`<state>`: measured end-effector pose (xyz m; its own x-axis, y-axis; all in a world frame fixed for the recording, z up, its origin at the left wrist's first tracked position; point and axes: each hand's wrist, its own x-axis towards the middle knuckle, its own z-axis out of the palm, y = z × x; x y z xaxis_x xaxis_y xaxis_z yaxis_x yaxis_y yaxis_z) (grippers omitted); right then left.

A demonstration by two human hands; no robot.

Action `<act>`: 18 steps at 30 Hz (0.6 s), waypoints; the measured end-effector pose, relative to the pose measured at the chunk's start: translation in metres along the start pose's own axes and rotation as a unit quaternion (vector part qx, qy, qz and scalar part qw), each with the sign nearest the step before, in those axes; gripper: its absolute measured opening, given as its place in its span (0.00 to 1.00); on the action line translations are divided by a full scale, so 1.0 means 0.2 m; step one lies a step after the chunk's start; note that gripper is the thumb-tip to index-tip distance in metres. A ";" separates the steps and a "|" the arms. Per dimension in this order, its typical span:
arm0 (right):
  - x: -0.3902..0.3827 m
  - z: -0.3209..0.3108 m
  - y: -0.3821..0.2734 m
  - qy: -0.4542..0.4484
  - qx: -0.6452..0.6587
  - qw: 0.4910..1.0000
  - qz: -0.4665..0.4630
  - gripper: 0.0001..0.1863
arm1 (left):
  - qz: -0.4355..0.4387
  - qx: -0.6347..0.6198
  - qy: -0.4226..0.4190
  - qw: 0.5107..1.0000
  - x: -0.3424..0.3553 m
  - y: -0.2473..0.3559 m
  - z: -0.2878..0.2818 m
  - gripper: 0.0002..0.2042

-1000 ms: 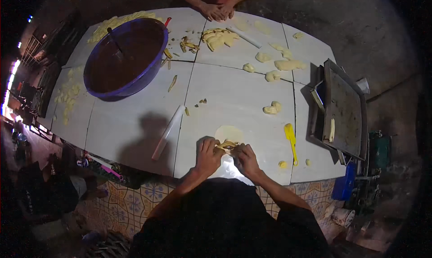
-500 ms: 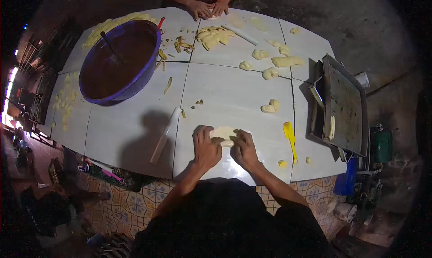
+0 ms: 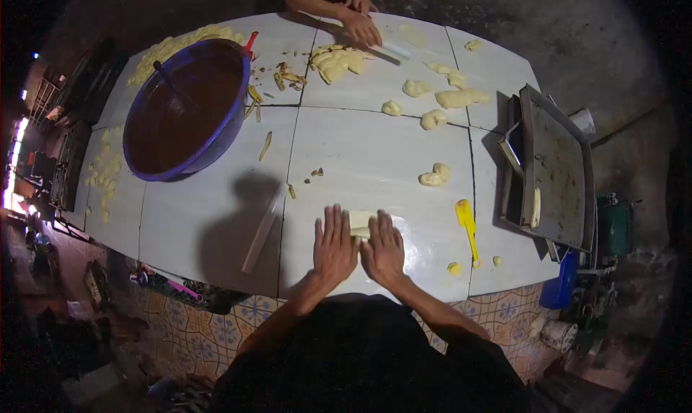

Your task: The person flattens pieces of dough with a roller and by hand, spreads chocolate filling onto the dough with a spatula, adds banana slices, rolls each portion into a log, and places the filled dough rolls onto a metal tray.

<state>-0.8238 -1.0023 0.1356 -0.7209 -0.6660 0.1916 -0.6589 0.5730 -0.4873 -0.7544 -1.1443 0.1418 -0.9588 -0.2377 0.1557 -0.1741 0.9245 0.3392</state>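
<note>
A flattened piece of pale dough (image 3: 362, 219) lies on the white tiled table in front of me, its near part rolled up. My left hand (image 3: 335, 249) rests flat at the left of the roll, fingers stretched out and pointing away. At the right end, my right hand (image 3: 383, 247) lies flat in the same way. Both hands cover the ends of the roll, so only its middle shows. Left of my hands is a long pale rolling stick (image 3: 261, 236). To the right lies a yellow plastic scraper (image 3: 467, 229), with a small dough bit (image 3: 454, 269) near it.
A blue basin (image 3: 234, 135) of brown filling stands at the left. Dough lumps (image 3: 434, 120) lie across the far right, metal trays (image 3: 559, 168) at the right edge. Opposite, a co-worker's hand (image 3: 362, 28) reaches to a white stick (image 3: 386, 55) beside a dough pile (image 3: 337, 62).
My fingers were curled on the dough's edges; now both hands lie flat over the roll. More of the sheet is rolled up. The co-worker's hand has moved from dough to the stick.
</note>
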 end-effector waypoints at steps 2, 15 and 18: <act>0.19 0.05 0.02 0.007 -0.042 0.998 0.044 0.34 | -0.020 0.051 -0.037 0.998 0.20 -0.02 0.02 0.33; 0.34 -0.09 0.17 0.047 0.148 0.986 -0.065 0.21 | 0.064 -0.176 -0.007 0.982 0.32 -0.15 -0.02 0.31; 0.32 -0.07 0.16 0.015 0.234 0.972 0.000 0.19 | 0.027 -0.260 0.021 0.965 0.31 -0.12 -0.09 0.27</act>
<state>-0.8938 -1.0197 0.1439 -0.7308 -0.6486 0.2127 -0.4940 0.2876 -0.8205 -0.8058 -1.1877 0.1602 -0.9518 -0.2150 0.2190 0.0219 0.6643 0.7471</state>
